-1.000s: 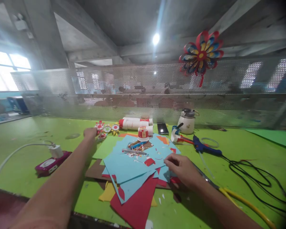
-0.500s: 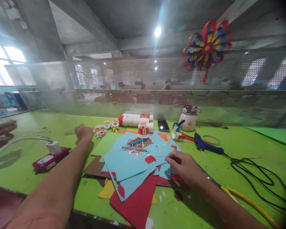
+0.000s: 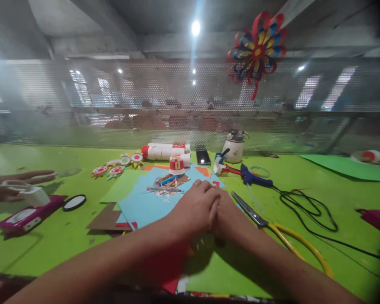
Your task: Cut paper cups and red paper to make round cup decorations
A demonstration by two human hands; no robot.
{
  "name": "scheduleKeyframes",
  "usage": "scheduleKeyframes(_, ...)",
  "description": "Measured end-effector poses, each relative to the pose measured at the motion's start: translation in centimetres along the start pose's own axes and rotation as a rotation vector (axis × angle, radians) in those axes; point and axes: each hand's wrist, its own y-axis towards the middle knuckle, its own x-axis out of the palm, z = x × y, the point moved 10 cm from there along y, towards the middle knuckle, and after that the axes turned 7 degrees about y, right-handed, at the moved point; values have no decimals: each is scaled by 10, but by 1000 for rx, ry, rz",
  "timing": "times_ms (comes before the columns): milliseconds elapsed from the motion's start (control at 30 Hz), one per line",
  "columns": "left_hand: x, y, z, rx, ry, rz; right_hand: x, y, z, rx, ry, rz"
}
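My left hand (image 3: 194, 207) and my right hand (image 3: 223, 213) meet over the front right part of the paper stack. Their fingers are bent and pressed together, overlapping each other. What lies between them, if anything, is hidden. Beneath and behind them are light blue paper sheets (image 3: 136, 202), with red paper (image 3: 164, 270) towards the table's front edge. Paper scraps and pens (image 3: 164, 188) lie on the blue sheets, behind my left hand. A red and white paper cup (image 3: 176, 165) stands upside down beyond them. Scissors with yellow handles (image 3: 256, 217) lie open just right of my right hand.
Another person's hand (image 3: 28, 177) reaches in at left above a purple power strip (image 3: 31, 215). Beside it lies a black-rimmed disc (image 3: 74, 202). A blue glue gun (image 3: 255, 177) trails its black cord rightward. A bottle (image 3: 234, 147) and phone (image 3: 203, 157) stand near the mesh partition (image 3: 177, 97).
My left hand has come from the left side of the table to my right hand, and they now touch. The view has turned rightward. A black-rimmed disc now shows beside the power strip.
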Motion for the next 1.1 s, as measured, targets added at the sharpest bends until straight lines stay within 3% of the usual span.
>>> scheduleKeyframes(133, 0, -13, 26, 73, 199, 3, 9, -4, -1, 20, -93, 18)
scheduleKeyframes(267, -7, -18, 49, 305, 16, 55, -3, -4, 16, 162, -102, 117)
scheduleKeyframes(333, -9, -16, 41, 299, -10, 83, -6, -2, 17, 175, -66, 96)
scheduleKeyframes(433, -13, -15, 6, 68, -90, 151, -10, 0, 10, 136, -4, 47)
scheduleKeyframes(533, -13, -21, 1, 121, -176, 176, -16, -1, 14, 150, 41, 55)
scheduleKeyframes(633, -27, -26, -20, 113, -238, 355, -26, -3, 34, 229, 87, 131)
scheduleKeyframes(733, -43, -31, -87, -163, -283, 619, -39, -3, 52, 308, 180, 240)
scheduleKeyframes(833, -40, -40, -156, -441, -394, 741, -41, -1, 53, 350, 368, 284)
scheduleKeyframes(900, -33, -46, -185, -550, -486, 772, -34, -1, 49, 412, 512, 245)
scheduleKeyframes(1000, -22, -51, -202, -649, -568, 773, -24, -4, 40, 475, 636, 201)
scheduleKeyframes(1100, -14, -50, -198, -666, -591, 727, -22, -5, 41, 476, 637, 215)
